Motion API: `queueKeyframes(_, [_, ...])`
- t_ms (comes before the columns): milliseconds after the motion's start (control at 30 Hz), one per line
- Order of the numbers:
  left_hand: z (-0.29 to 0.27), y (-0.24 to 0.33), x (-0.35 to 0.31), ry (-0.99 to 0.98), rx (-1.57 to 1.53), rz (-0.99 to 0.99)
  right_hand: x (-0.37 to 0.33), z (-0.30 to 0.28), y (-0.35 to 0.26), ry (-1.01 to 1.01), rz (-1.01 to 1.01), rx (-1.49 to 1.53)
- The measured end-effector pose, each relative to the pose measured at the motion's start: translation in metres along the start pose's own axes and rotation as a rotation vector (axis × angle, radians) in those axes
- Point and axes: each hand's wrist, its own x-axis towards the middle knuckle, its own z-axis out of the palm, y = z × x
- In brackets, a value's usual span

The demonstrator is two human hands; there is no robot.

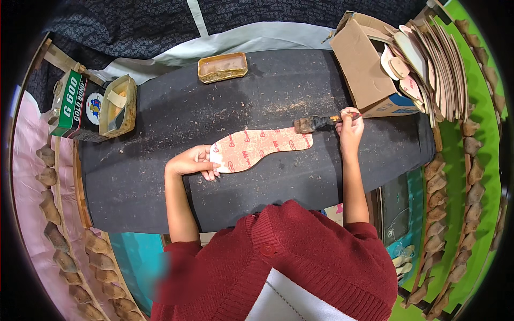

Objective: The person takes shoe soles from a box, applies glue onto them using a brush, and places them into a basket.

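A shoe insole (262, 147), pale orange with a red printed pattern, lies across the middle of the dark-covered table. My left hand (195, 162) pinches its left end, thumb on top and fingers at the edge and below. In my right hand (350, 125) is a brush (321, 122) with a dark handle. Its brown, crusted bristles touch the insole's right end near the upper edge. The fingers of the right hand are closed round the far part of the handle.
A shallow amber-stained tray (222, 75) sits at the table's (176, 107) far side. On the left stand a green-and-black can (75, 107) and a stained tub (128, 125). At right, a cardboard box (364, 69) leans beside stacked insoles (447, 75). Wooden shoe lasts (436, 198) line side racks.
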Motion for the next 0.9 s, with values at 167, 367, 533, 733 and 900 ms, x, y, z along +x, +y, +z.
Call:
queueKeyframes(167, [0.001,0.0,-0.001,0.0,0.009,0.003,-0.007,0.009,0.004,-0.12,0.051,0.039])
queueKeyframes(367, [0.002,0.0,-0.001,0.025,-0.024,0.012,0.005,-0.004,0.0,-0.103,0.053,-0.024])
queueKeyframes(533, [-0.002,0.0,-0.001,-0.024,-0.014,0.01,0.024,-0.015,-0.016,-0.139,-0.142,-0.13])
queueKeyframes(733, [-0.005,-0.005,-0.003,-0.02,-0.024,0.012,0.035,0.039,-0.042,-0.158,0.115,0.015])
queueKeyframes(900, [-0.002,-0.004,-0.003,-0.011,-0.051,0.035,0.056,0.102,-0.029,-0.38,0.191,0.252])
